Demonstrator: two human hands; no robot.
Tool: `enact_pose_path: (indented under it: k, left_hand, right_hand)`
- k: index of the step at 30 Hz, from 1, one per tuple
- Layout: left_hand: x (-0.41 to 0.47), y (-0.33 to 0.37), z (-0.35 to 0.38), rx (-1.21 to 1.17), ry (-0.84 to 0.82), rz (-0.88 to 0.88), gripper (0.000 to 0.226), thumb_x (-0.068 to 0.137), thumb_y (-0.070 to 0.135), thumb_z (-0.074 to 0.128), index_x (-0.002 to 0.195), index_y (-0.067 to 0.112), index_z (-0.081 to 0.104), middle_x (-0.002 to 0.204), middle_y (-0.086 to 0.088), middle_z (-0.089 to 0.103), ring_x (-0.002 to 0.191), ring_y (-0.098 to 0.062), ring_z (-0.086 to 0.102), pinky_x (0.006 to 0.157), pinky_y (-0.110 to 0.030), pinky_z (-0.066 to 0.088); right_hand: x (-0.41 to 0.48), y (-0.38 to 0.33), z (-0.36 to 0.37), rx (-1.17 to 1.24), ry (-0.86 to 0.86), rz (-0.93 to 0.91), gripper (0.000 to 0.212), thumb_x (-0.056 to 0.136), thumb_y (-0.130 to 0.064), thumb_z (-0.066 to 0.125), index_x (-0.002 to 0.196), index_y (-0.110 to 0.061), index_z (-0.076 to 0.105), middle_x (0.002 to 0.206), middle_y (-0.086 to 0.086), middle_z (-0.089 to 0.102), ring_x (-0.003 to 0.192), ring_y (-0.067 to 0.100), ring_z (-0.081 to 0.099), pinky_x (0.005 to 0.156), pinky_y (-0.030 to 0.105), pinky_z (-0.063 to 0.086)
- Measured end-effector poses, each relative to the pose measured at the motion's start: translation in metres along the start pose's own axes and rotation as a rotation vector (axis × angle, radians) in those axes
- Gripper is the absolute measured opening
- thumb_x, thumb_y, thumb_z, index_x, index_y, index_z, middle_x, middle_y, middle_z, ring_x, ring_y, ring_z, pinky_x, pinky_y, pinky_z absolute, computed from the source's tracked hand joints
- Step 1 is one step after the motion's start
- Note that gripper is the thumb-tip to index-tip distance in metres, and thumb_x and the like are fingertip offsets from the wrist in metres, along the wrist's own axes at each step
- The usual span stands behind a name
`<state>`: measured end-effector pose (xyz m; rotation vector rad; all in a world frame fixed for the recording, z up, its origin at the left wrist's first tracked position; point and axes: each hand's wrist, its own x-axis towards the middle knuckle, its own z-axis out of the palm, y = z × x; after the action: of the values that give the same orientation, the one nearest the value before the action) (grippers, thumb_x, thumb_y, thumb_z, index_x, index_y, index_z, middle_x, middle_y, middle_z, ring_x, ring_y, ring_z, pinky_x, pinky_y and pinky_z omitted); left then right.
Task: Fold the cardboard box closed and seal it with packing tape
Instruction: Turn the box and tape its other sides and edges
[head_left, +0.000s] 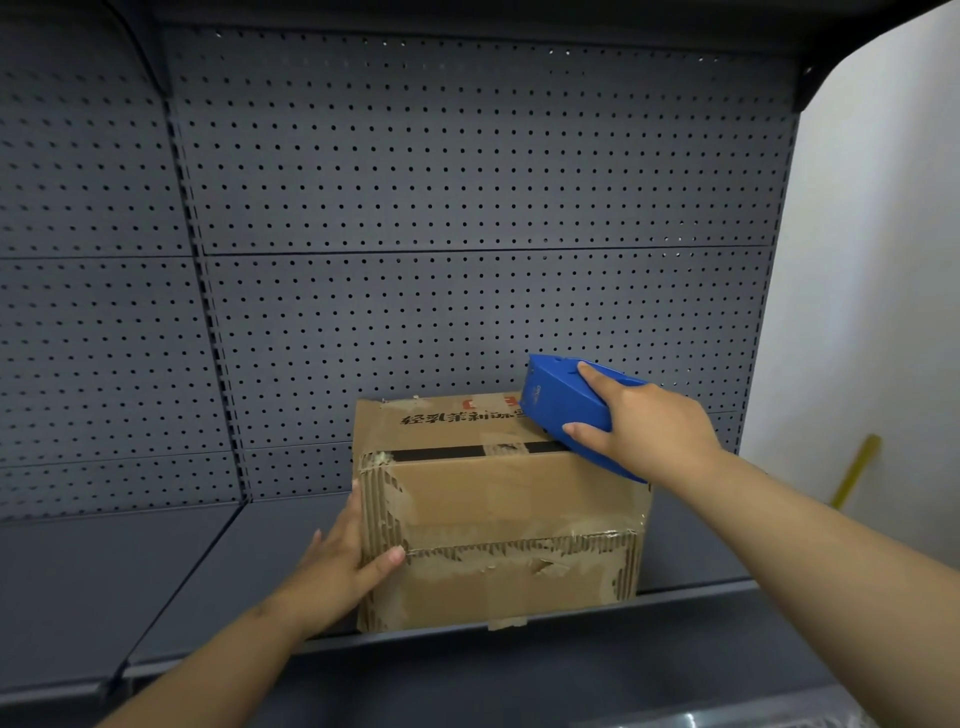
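The worn brown cardboard box (498, 514) sits on the grey metal shelf (156, 582), flaps folded down. The left hand (343, 566) braces its corner, fingers spread flat, so the right hand (644, 421), fingers wrapped around the blue plastic tape dispenser (566, 405), can press along the seam (still gaping).

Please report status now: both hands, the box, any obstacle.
Right hand grips blue plastic tape dispenser at right end of seam. Left hand braces worn brown cardboard box, flaps down, gap showing. No obstacle seen.

The cardboard box (498, 514) looks rough and torn, the tape dispenser (566, 410) smooth blue plastic, the shelf (156, 571) matt grey metal.
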<state>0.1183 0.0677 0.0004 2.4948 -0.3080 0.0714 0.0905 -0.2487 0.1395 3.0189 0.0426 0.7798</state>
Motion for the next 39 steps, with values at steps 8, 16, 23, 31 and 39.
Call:
enact_pose_path:
  k: [8, 16, 23, 31, 39]
  left_hand:
    - [-0.015, 0.071, -0.022, -0.203, 0.592, 0.065, 0.074, 0.084, 0.068, 0.005, 0.144, 0.028, -0.013, 0.154, 0.013, -0.014, 0.134, 0.004, -0.022, 0.114, -0.028, -0.014]
    - [-0.023, 0.19, -0.12, -0.913, 0.35, 0.165, 0.053, 0.092, 0.056, 0.033, 0.117, 0.018, 0.061, 0.121, -0.001, 0.064, 0.11, -0.012, 0.06, 0.102, -0.033, 0.04]
    - [-0.063, 0.209, -0.175, -0.739, 0.073, 0.194, 0.063, 0.091, 0.052, 0.036, 0.108, -0.002, 0.064, 0.101, -0.015, 0.07, 0.092, -0.021, 0.067, 0.085, -0.03, 0.05]
    - [-0.102, 0.211, -0.205, -0.626, 0.027, 0.178, 0.049, 0.081, 0.047, 0.05, 0.103, 0.007, 0.068, 0.1, -0.008, 0.07, 0.09, -0.016, 0.066, 0.079, -0.024, 0.052]
    - [-0.131, 0.216, -0.225, -0.495, -0.022, 0.068, 0.048, 0.077, 0.054, 0.051, 0.085, 0.013, 0.072, 0.083, -0.002, 0.07, 0.072, -0.012, 0.066, 0.069, -0.023, 0.051]
  right_hand:
    - [-0.019, -0.003, -0.035, 0.457, 0.069, -0.025, 0.071, 0.085, -0.058, 0.051, 0.147, -0.042, 0.02, 0.105, -0.009, 0.063, 0.092, 0.018, 0.058, 0.071, 0.032, 0.049]
    - [-0.044, -0.046, -0.048, 1.073, 0.158, -0.223, 0.068, 0.082, -0.04, 0.068, 0.129, -0.063, 0.025, 0.102, -0.037, 0.055, 0.097, -0.006, 0.059, 0.078, 0.017, 0.05]
    - [-0.05, -0.075, -0.068, 1.137, 0.192, -0.301, 0.069, 0.079, -0.048, 0.067, 0.115, -0.074, 0.016, 0.098, -0.034, 0.058, 0.091, -0.005, 0.061, 0.076, 0.017, 0.053]
    - [-0.076, -0.106, -0.086, 1.2, 0.209, -0.292, 0.067, 0.071, -0.053, 0.062, 0.115, -0.071, 0.015, 0.095, -0.037, 0.055, 0.097, -0.014, 0.054, 0.072, 0.005, 0.046]
    - [-0.103, -0.131, -0.099, 1.218, 0.156, -0.273, 0.075, 0.082, -0.047, 0.064, 0.142, -0.052, 0.019, 0.099, -0.026, 0.055, 0.101, 0.007, 0.06, 0.084, 0.025, 0.051]
